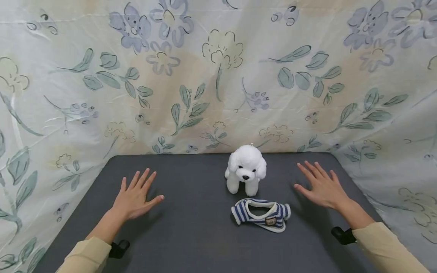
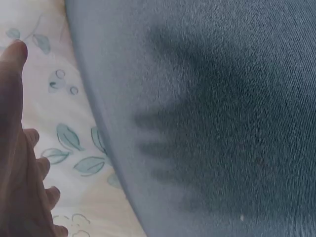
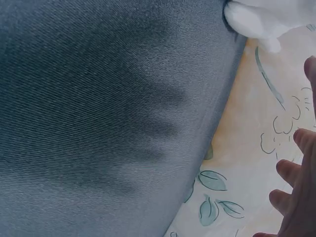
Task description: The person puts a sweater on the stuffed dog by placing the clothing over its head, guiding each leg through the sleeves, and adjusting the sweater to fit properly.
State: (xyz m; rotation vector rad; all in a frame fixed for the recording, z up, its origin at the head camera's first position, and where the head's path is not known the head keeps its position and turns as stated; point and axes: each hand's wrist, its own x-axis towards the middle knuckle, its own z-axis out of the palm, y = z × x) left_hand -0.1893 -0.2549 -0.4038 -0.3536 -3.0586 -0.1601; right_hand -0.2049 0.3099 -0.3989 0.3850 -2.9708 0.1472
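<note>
A white plush dog stands on the dark grey table, facing the camera, right of the middle. Just in front of it lies a small blue-and-white striped doll garment with white trim and a little label. My left hand hovers over the table's left side, fingers spread, holding nothing. To the right of the dog and garment, my right hand is also spread and apart from both. The left wrist view shows the left hand above its shadow. Part of the plush dog appears in the right wrist view, beyond the right hand.
The dark grey table has rounded far corners. Behind and beside it hangs a pale cloth printed with flowers and leaves. Each wrist wears a black strap, with beige sleeves behind.
</note>
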